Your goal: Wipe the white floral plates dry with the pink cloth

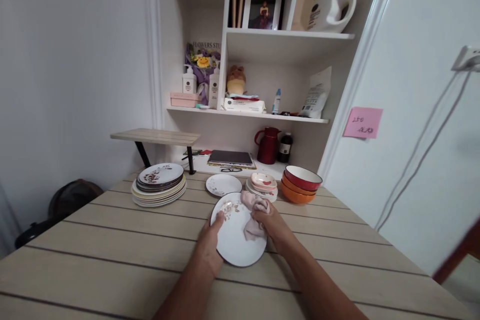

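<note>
A white plate [238, 245] with a brown flower print is tilted toward me over the near middle of the table. My left hand [210, 242] grips its left edge, thumb on the upper face and fingers hidden beneath. In my right hand [273, 222] a pinkish-grey cloth [255, 230] is bunched, pressed against the plate's right side. Just behind lies another white plate [224, 185] with a flower print. Small pink-and-white dishes [263, 181] sit stacked on plates behind the cloth.
On the slatted wooden table [150, 240], a tall stack of plates [160, 185] stands left and nested red and orange bowls [300, 185] stand right. Farther back are a raised wooden shelf [157, 136], a laptop [231, 157], glasses [231, 169], a red jug [267, 146] and a dark bottle [285, 148].
</note>
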### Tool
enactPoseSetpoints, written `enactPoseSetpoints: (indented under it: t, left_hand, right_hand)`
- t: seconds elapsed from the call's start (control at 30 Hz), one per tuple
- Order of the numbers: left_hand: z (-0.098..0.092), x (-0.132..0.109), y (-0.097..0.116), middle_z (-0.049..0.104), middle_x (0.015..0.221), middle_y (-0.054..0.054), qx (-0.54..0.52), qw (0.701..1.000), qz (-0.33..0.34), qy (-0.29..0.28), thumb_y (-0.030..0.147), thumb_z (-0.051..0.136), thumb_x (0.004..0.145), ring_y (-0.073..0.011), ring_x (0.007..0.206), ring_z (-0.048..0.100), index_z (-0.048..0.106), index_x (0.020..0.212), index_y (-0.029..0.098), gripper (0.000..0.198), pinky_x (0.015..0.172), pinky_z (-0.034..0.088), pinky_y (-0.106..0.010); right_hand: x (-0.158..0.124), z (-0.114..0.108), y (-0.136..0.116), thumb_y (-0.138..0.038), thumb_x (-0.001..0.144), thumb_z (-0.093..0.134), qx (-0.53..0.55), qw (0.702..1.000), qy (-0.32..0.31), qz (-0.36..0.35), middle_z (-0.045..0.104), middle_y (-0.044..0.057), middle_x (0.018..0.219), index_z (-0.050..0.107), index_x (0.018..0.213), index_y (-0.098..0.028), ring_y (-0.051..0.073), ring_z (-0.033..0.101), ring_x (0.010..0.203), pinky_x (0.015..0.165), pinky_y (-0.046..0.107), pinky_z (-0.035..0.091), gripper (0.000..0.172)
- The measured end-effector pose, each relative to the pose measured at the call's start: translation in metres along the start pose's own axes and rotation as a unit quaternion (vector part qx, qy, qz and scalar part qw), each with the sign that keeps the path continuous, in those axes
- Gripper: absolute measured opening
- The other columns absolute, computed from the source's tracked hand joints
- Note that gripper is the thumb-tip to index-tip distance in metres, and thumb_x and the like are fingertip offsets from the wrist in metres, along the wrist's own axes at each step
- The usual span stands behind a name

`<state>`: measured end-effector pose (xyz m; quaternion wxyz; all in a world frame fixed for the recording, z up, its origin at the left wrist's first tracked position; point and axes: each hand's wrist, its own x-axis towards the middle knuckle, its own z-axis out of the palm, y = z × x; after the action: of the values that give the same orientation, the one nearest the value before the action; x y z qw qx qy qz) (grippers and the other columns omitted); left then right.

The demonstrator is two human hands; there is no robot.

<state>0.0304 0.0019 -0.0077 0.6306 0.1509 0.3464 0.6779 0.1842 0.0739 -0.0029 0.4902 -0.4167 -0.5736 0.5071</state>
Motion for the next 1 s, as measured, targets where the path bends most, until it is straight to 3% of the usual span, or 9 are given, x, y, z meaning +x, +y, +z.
enactPoseSetpoints:
  t: [0.23, 0.43, 0.63, 0.73, 0.87, 1.0]
  left_hand:
    - [-0.005, 0.011, 0.008, 0.071, 0.109, -0.017, -0.06, 0.994, 0.079, 0.048, 0.028, 0.059, 0.087, -0.028, 0.095, 0.069, 0.056, 0.125, 0.014, 0.041, 0.082, 0.057, -0.041]
    - [-0.005, 0.014, 0.012, 0.068, 0.117, -0.015, -0.082, 0.992, 0.092, 0.018, 0.026, 0.059, 0.088, -0.0263, 0.101, 0.067, 0.055, 0.128, 0.015, 0.042, 0.089, 0.054, -0.038]
    - [0.003, 0.008, 0.011, 0.066, 0.12, -0.016, -0.073, 0.993, 0.044, -0.077, 0.019, 0.06, 0.086, -0.0271, 0.107, 0.065, 0.049, 0.135, 0.015, 0.05, 0.097, 0.05, -0.04]
    - [0.007, 0.003, 0.012, 0.065, 0.122, -0.014, -0.072, 0.99, 0.031, -0.119, 0.017, 0.06, 0.086, -0.0269, 0.11, 0.063, 0.047, 0.137, 0.019, 0.054, 0.1, 0.047, -0.041]
    - [0.006, -0.002, 0.019, 0.064, 0.124, -0.01, -0.058, 0.988, 0.032, -0.141, 0.012, 0.063, 0.083, -0.0247, 0.111, 0.063, 0.045, 0.139, 0.025, 0.06, 0.101, 0.045, -0.04]
    - [0.005, -0.01, 0.023, 0.066, 0.122, -0.011, -0.034, 0.99, 0.0, -0.14, 0.016, 0.064, 0.082, -0.026, 0.109, 0.064, 0.048, 0.136, 0.021, 0.057, 0.1, 0.046, -0.04]
  right_hand:
    - [-0.017, 0.036, -0.001, -0.016, 0.057, 0.061, 0.142, 0.987, -0.016, 0.067, 0.069, 0.002, 0.091, 0.055, 0.106, -0.02, 0.018, 0.064, 0.079, 0.068, 0.029, 0.052, 0.049]
    - [-0.034, 0.054, -0.01, -0.014, 0.059, 0.062, 0.282, 0.955, 0.003, 0.095, 0.07, 0.004, 0.103, 0.051, 0.118, -0.023, 0.021, 0.068, 0.089, 0.077, 0.035, 0.056, 0.061]
    - [-0.027, 0.04, -0.009, -0.017, 0.062, 0.065, 0.311, 0.943, 0.025, 0.12, 0.071, 0.004, 0.091, 0.054, 0.108, -0.02, 0.02, 0.068, 0.076, 0.07, 0.035, 0.057, 0.047]
    - [-0.019, 0.027, -0.013, -0.016, 0.06, 0.067, 0.288, 0.954, 0.042, 0.076, 0.071, 0.004, 0.089, 0.056, 0.104, -0.019, 0.02, 0.068, 0.076, 0.072, 0.034, 0.055, 0.046]
    - [-0.015, 0.003, -0.026, -0.018, 0.059, 0.066, 0.205, 0.978, 0.042, 0.023, 0.07, 0.002, 0.089, 0.059, 0.105, -0.019, 0.018, 0.065, 0.077, 0.072, 0.031, 0.053, 0.047]
    - [-0.016, -0.013, -0.033, -0.019, 0.058, 0.064, 0.109, 0.994, 0.017, 0.007, 0.07, 0.001, 0.084, 0.061, 0.102, -0.018, 0.019, 0.063, 0.073, 0.067, 0.03, 0.049, 0.045]
